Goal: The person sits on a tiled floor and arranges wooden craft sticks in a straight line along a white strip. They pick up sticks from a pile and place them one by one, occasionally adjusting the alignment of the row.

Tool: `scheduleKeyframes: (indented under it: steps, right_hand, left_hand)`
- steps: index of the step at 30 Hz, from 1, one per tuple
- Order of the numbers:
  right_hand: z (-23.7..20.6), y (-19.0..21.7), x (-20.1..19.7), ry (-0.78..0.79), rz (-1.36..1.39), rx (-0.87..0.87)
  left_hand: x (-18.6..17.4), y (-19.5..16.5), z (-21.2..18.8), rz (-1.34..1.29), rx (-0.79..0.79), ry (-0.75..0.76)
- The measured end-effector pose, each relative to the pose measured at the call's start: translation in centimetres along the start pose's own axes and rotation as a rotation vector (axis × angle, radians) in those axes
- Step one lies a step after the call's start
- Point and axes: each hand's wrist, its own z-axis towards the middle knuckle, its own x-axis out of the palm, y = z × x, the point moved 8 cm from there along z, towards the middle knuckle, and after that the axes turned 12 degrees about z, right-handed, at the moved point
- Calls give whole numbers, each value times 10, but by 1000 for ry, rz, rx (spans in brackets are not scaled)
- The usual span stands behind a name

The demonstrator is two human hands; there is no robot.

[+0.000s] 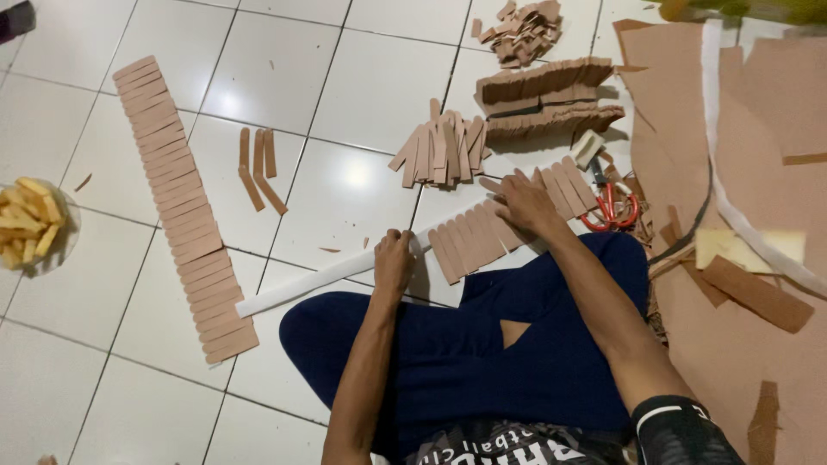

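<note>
Left hand pressing flat on white strip on tiled floor, right hand open, fingers on row of brown card slats stuck along it, red scissors just right.

Quick tally from my feed: two hands, left hand and right hand. One white strip along floor. Two runs of overlapped brown strips: finished run far left, run in progress under right hand. Four loose brown strips between them. One fanned bunch, two stacked bundles, one scrap heap far off. One red-handled scissors. One bowl of yellow pieces at left edge.
</note>
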Motion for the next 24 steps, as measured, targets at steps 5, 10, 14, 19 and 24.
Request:
scheduleKeyframes:
  steps: [5,10,14,19,24]
  right_hand:
    - [1,-23,-1,237,56,119]
    - [-2,-48,-44,118,-85,73]
    - [-24,-44,-46,-156,-67,100]
    - [-64,-17,47,-363,830,388]
    - [-77,14,81,-440,942,366]
  left_hand:
    - [-16,-13,5,14,77,-90]
    - [-4,-25,15,-18,143,-65]
    - [2,-41,18,12,251,-90]
    - [10,-47,6,75,304,-60]
    - [21,-35,2,63,218,29]
